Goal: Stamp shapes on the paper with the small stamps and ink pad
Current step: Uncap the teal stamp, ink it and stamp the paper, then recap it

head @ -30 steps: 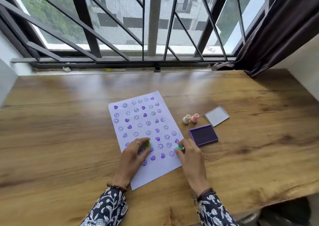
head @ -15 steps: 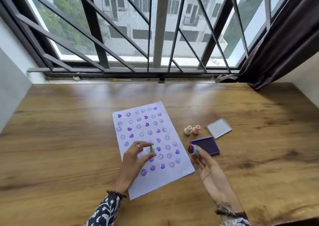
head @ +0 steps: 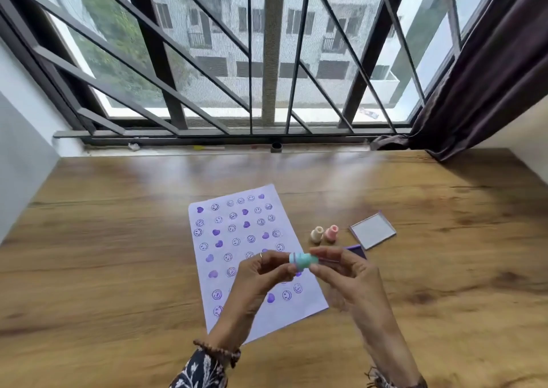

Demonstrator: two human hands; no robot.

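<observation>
A white paper covered with purple smiley and heart prints lies on the wooden table. Both of my hands are lifted above its lower half. My left hand and my right hand meet fingertip to fingertip, pinching a small teal stamp with a light blue ring between them. I cannot tell whether it is one stamp or two pressed together. The purple ink pad is mostly hidden behind my right hand; only a corner shows.
A cream stamp and a pink stamp stand upright just right of the paper. The ink pad's lid lies beside them. A barred window runs along the table's far edge, with a dark curtain at right.
Both hands have lifted off the paper and come together. The right hand swung out toward the ink pad with its stamp, then back in. The stamps now meet between the fingertips.
</observation>
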